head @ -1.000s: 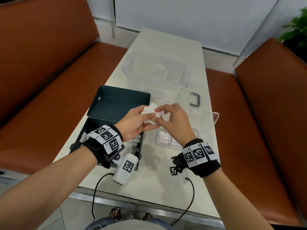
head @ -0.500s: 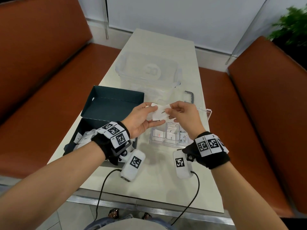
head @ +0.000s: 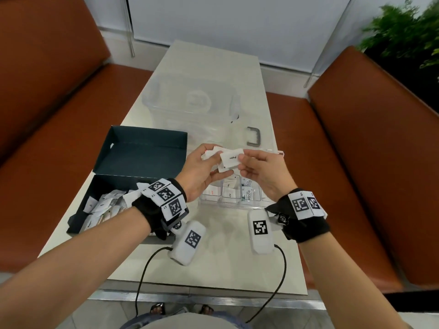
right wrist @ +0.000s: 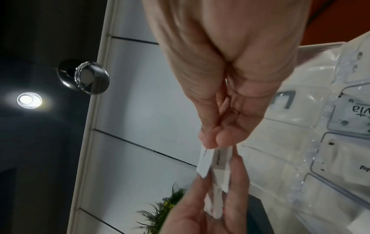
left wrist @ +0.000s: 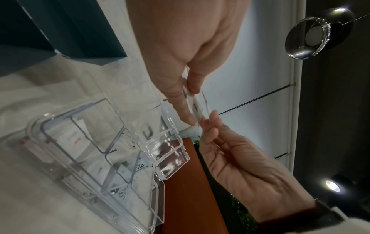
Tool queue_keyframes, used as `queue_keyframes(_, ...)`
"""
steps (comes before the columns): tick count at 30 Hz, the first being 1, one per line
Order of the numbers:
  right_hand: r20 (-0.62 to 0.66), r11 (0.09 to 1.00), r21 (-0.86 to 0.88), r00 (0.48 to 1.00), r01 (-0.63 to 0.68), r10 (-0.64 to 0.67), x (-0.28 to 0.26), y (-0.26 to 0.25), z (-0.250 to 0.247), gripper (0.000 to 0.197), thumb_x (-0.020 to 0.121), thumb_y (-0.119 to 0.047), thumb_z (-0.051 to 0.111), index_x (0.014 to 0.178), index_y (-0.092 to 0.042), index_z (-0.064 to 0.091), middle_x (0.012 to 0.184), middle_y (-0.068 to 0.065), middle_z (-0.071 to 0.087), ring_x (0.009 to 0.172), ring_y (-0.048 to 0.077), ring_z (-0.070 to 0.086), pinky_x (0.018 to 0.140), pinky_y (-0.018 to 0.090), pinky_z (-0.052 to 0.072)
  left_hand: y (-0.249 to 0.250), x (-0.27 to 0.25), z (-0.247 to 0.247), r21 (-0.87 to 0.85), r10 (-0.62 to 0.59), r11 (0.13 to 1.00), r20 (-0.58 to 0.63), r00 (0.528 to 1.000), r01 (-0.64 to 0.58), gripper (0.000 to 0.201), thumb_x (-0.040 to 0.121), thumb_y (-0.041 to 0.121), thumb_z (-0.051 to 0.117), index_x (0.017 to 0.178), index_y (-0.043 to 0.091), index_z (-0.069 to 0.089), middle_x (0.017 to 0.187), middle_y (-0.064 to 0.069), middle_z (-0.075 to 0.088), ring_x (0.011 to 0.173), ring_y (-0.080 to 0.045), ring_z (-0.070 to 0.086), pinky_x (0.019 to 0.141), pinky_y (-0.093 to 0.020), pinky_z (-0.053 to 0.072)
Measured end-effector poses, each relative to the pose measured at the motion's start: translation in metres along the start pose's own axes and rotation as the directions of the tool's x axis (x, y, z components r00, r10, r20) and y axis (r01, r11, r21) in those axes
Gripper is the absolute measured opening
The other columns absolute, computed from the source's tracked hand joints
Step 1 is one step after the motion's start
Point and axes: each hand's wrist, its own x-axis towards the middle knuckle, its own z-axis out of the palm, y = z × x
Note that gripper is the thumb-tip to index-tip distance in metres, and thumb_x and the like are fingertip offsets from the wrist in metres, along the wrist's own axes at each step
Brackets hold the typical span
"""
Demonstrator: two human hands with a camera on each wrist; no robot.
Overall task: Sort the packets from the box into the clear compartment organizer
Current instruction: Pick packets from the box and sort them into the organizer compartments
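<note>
**Packet held above the organizer**

We see the organizer (head: 234, 198) directly below both hands. Our left hand (head: 202, 169) grips a small stack; our right hand (head: 259, 172) pinches the top packet (head: 231, 158), long axis left to right.

White packets, dark teal box, rust-orange seats

The packet (head: 231, 158) at the fingers (head: 247, 158) is white with small black lettering; the packets in the box (head: 104, 205) left of them are white too. The box (head: 142, 150) is dark teal. The organizer (head: 228, 200) below the fingers is clear, its packets white with black, green or red print. The table (head: 213, 264) is pale cream. Wristbands (head: 166, 198) are black with white panels bearing black square codes. The benches (head: 59, 129) on both sides are rust-orange; the plant (head: 403, 24) is green.
</note>
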Motion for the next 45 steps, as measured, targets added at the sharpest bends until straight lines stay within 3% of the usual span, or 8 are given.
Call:
queue_keyframes(5, -0.046, 0.996, -0.083, 0.999, -0.009, 0.005, 0.002, 0.007, 0.002, 0.016, 0.082, 0.000, 0.071, 0.096, 0.003, 0.064, 0.068, 0.009, 0.064, 0.054, 0.011, 0.062, 0.055, 0.020, 0.053, 0.000, -0.001, 0.006, -0.024, -0.028, 0.999, 0.028, 0.999, 0.029, 0.010, 0.099, 0.006, 0.053, 0.108, 0.008, 0.056, 0.116, -0.022, 0.061, 0.095, -0.033, 0.067, 0.081, -0.043, 0.059)
queue_keyframes(14, -0.076, 0.931, -0.363, 0.994, 0.043, -0.075, 0.016, -0.003, -0.020, 0.012, 0.079, -0.009, 0.077, 0.081, -0.012, 0.066, 0.069, 0.000, 0.068, 0.050, 0.008, 0.060, 0.049, 0.020, 0.052, 0.002, -0.001, -0.003, 0.002, -0.062, 0.998, 0.014, 0.998, 0.062, 0.007, 0.098, 0.007, 0.055, 0.100, 0.013, 0.059, 0.115, -0.019, 0.062, 0.087, -0.035, 0.070, 0.073, -0.037, 0.062)
queue_keyframes(18, 0.006, 0.720, -0.682, 0.985, 0.131, -0.173, 0.031, 0.002, -0.035, 0.014, 0.077, -0.012, 0.079, 0.085, -0.016, 0.069, 0.068, -0.002, 0.068, 0.048, -0.003, 0.055, 0.049, 0.013, 0.046, 0.005, -0.003, -0.014, -0.018, -0.060, 0.998, 0.002, 0.998, 0.060, 0.013, 0.099, 0.006, 0.053, 0.111, 0.010, 0.055, 0.127, -0.025, 0.059, 0.092, -0.036, 0.072, 0.074, -0.037, 0.061)
queue_keyframes(21, 0.115, 0.489, -0.859, 0.988, 0.151, -0.102, 0.038, 0.016, -0.029, 0.012, 0.077, -0.018, 0.079, 0.085, -0.021, 0.071, 0.080, -0.003, 0.070, 0.075, 0.006, 0.065, 0.072, 0.026, 0.051, 0.007, -0.005, -0.016, -0.015, -0.060, 0.998, -0.002, 0.998, 0.060, 0.016, 0.099, 0.006, 0.053, 0.114, 0.010, 0.053, 0.130, -0.026, 0.057, 0.094, -0.036, 0.071, 0.076, -0.037, 0.061)
queue_keyframes(29, 0.212, 0.047, -0.976, 0.977, 0.212, -0.013, 0.047, 0.049, -0.003, 0.011, 0.084, -0.020, 0.069, 0.094, -0.025, 0.071, 0.094, -0.006, 0.071, 0.094, 0.017, 0.063, 0.083, 0.031, 0.047, 0.009, -0.010, -0.026, -0.008, -0.052, 0.999, -0.032, 0.998, 0.052, 0.015, 0.098, 0.006, 0.053, 0.113, 0.009, 0.054, 0.127, -0.025, 0.059, 0.097, -0.038, 0.070, 0.080, -0.038, 0.060)
queue_keyframes(32, 0.185, -0.049, -0.981, 0.982, 0.188, 0.046, 0.053, 0.058, 0.000, 0.014, 0.083, -0.020, 0.068, 0.095, -0.027, 0.070, 0.097, -0.006, 0.071, 0.100, 0.019, 0.061, 0.093, 0.037, 0.037, 0.009, -0.011, -0.029, -0.007, -0.059, 0.998, -0.041, 0.997, 0.059, 0.012, 0.098, 0.006, 0.053, 0.110, 0.009, 0.054, 0.125, -0.025, 0.060, 0.096, -0.037, 0.071, 0.080, -0.039, 0.060)
queue_keyframes(40, 0.210, -0.249, -0.947, 0.978, 0.201, -0.008, 0.061, 0.077, 0.000, 0.028, 0.089, -0.027, 0.061, 0.115, -0.036, 0.063, 0.107, -0.009, 0.069, 0.107, 0.020, 0.057, 0.092, 0.040, 0.029, 0.011, -0.014, -0.030, -0.011, -0.066, 0.998, -0.038, 0.997, 0.066, 0.013, 0.098, 0.006, 0.054, 0.111, 0.009, 0.055, 0.125, -0.024, 0.059, 0.099, -0.038, 0.069, 0.080, -0.038, 0.060)
queue_keyframes(45, 0.221, -0.361, -0.911, 0.975, 0.199, -0.021, 0.057, 0.083, 0.002, 0.011, 0.088, -0.027, 0.057, 0.096, -0.031, 0.064, 0.092, -0.004, 0.067, 0.099, 0.023, 0.057, 0.090, 0.042, 0.030, 0.011, -0.016, -0.031, -0.022, -0.073, 0.997, -0.032, 0.997, 0.072, 0.013, 0.098, 0.006, 0.053, 0.110, 0.010, 0.056, 0.124, -0.023, 0.060, 0.098, -0.036, 0.070, 0.075, -0.036, 0.061)
